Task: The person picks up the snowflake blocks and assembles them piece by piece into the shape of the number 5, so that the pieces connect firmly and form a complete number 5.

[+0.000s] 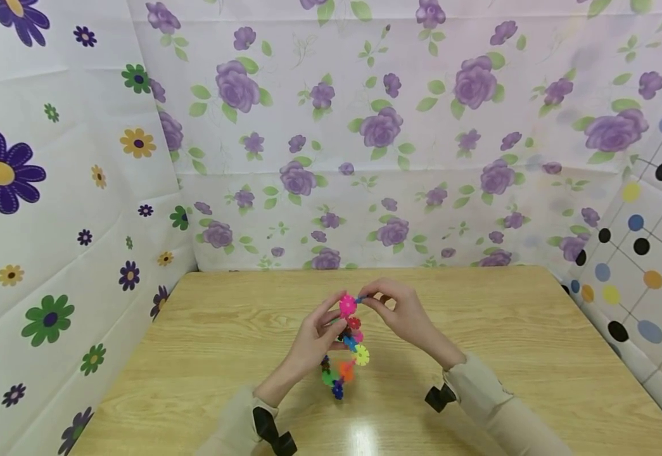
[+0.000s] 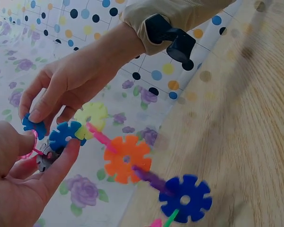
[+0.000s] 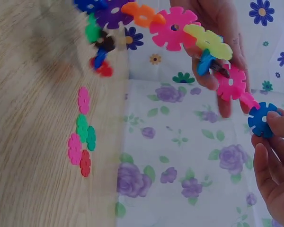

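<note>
Your left sleeve (image 1: pixel 228 421) is lying nearest, leading to your left hand (image 1: pixel 308 345), whose thumb and fingers are gripping the disc chain (image 1: pixel 362 355), its tail trailing below that grip. Rightward, past the pink disc (image 1: pixel 348 306), 1 blue disc (image 3: pixel 261 122) is sitting pinched in your right hand (image 1: pixel 401 313), fingertips nearly meeting. If you're pushing off-line, slots could be missing; gripping too loosely could be letting joints twist apart.

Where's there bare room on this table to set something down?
Bare table lies between the left hand and left curtain, and between the right hand and dotted curtain. Crowded: between the hands, around the linked discs. Loose discs also lie on the table.
</note>
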Available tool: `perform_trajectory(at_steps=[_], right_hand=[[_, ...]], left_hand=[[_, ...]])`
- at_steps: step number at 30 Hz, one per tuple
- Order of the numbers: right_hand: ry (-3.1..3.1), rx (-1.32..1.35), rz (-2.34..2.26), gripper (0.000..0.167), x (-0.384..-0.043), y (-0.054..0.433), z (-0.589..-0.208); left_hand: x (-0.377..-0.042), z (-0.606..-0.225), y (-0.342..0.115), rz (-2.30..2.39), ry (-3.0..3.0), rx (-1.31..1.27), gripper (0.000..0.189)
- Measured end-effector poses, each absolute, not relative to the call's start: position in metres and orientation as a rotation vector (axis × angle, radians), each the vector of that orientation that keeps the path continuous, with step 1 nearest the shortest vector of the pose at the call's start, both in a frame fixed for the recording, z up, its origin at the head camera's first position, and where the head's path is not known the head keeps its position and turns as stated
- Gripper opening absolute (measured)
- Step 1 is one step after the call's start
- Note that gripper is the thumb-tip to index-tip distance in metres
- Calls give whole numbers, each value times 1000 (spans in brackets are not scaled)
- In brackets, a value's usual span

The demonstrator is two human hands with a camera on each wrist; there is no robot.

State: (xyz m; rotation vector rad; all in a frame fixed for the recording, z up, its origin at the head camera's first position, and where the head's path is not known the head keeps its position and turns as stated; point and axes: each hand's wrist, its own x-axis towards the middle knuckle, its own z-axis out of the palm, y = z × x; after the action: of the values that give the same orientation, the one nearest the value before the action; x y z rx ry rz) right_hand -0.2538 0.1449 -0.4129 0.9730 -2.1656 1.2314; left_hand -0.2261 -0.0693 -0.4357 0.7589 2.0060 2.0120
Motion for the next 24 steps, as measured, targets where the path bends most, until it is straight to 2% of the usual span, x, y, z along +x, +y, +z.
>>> perform_trajectory(at_steps=[5, 15, 24], right_hand=[[-2163, 983, 1230, 17, -253, 145, -414], [-2039, 1138, 1164, 19, -250, 149, -403], [-1858, 1292, 956, 10, -242, 151, -385]], left_hand=[[-226, -435, -68, 2008, 2039, 761, 51], [-220, -415, -55, 2111, 2116, 404, 32], [-203, -394, -53, 2111, 2124, 413, 17]])
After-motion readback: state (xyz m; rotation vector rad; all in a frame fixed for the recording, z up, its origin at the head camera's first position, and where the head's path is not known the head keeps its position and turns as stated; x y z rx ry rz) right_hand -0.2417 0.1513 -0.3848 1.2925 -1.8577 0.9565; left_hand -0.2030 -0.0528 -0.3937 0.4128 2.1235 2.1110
